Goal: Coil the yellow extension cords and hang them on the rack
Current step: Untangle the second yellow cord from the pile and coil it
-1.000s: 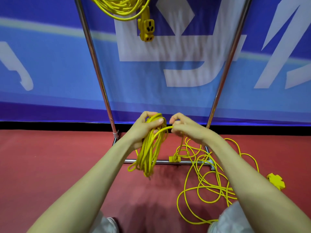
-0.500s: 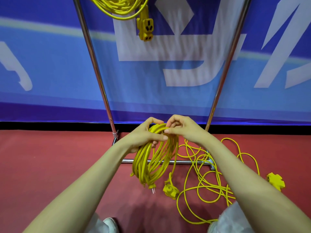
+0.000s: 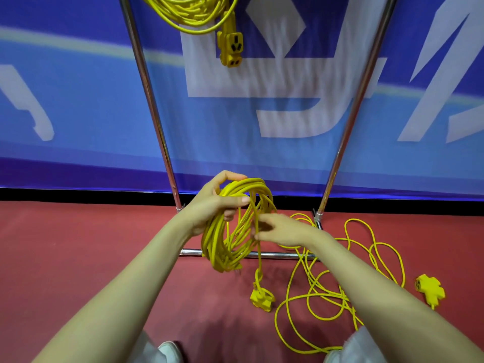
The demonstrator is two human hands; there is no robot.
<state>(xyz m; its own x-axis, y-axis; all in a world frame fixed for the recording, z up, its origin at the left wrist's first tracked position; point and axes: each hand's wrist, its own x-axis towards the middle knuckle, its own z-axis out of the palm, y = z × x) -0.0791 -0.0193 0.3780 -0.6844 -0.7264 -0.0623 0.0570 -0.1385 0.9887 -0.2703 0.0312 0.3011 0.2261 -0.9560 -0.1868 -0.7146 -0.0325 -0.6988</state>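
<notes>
While a blue banner (image 3: 78, 106) with big white shapes fills the back of the view, a red floor (image 3: 65, 258) runs beneath it toward the person. Between them stands the rack (image 3: 146, 82), two shiny metal posts joined low down by a crossbar on the floor.

To the right, a loose cord (image 3: 327, 297) sprawls on the floor in wide, untidy loops. It starts near the foot of the right post and partly passes under the right forearm. At the top edge, between the posts, a hung coil (image 3: 188, 11) of yellow cord dangles, its upper part cut off by the frame.

Lower and nearer, a second coil (image 3: 225, 247) hangs in front of the crossbar, clear of the floor. The left hand (image 3: 212, 205) grips its top, fingers curled through the loops and thumb laid across the strands. The right hand (image 3: 280, 230) is just beside the coil's right edge. Its fingertips are at a single strand that drops away from the bundle. That hand is blurred, so I cannot tell whether it pinches the strand or only touches it.

A socket block (image 3: 231, 45) hangs below the hung coil. Another flat block (image 3: 429, 289) lies on the floor at the far right. The dropping strand ends in a yellow end piece (image 3: 262, 297) low by the floor. A white shoe toe (image 3: 170, 349) shows at the bottom edge.
</notes>
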